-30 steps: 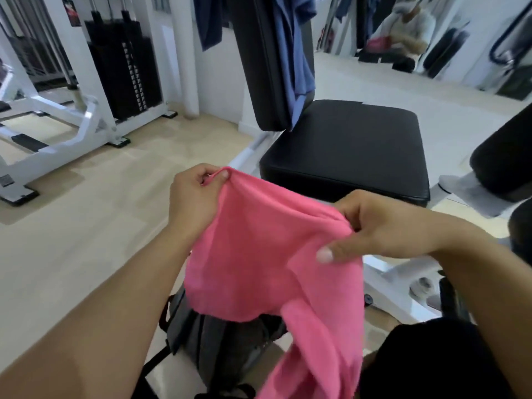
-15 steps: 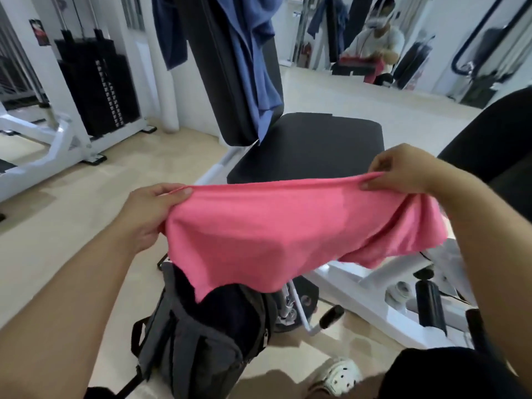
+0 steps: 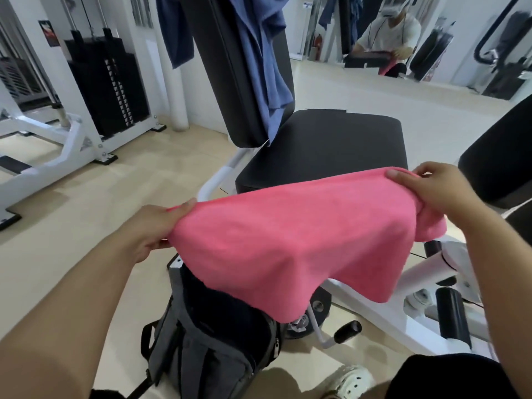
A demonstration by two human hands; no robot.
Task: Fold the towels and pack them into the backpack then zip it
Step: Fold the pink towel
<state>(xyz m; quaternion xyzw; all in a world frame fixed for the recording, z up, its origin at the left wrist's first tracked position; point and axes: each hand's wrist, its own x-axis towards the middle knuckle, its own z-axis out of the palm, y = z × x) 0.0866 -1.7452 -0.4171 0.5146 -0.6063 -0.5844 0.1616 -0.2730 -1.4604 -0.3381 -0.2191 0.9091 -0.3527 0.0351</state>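
The pink towel [image 3: 290, 246] hangs stretched in the air between the two hands, above the open grey backpack [image 3: 207, 344] that stands on the floor. The left hand [image 3: 155, 228] pinches the towel's left end, with the thumb on top of the cloth. The right hand [image 3: 431, 194] grips the right end, where some extra cloth is bunched under the palm.

The towel looks soft and light. It sags in the middle and its lower edge makes loose curves, so it will probably not keep any shape by itself. The best places to hold seem to be the corners of the top edge, since a grip in the middle would let both ends fall.

The black seat pad [image 3: 322, 145] is just behind the towel and looks flat and bare, so it could serve as a surface for folding. A blue cloth [image 3: 264, 61] hangs over the upright back pad [image 3: 230, 70]. On the right, the white machine frame [image 3: 383, 309] and its black handle [image 3: 347, 331] stand near the backpack, so the room there is narrow. On the left, the floor [image 3: 86, 211] is more open. The backpack's mouth seems wide enough, but its inside is dark.
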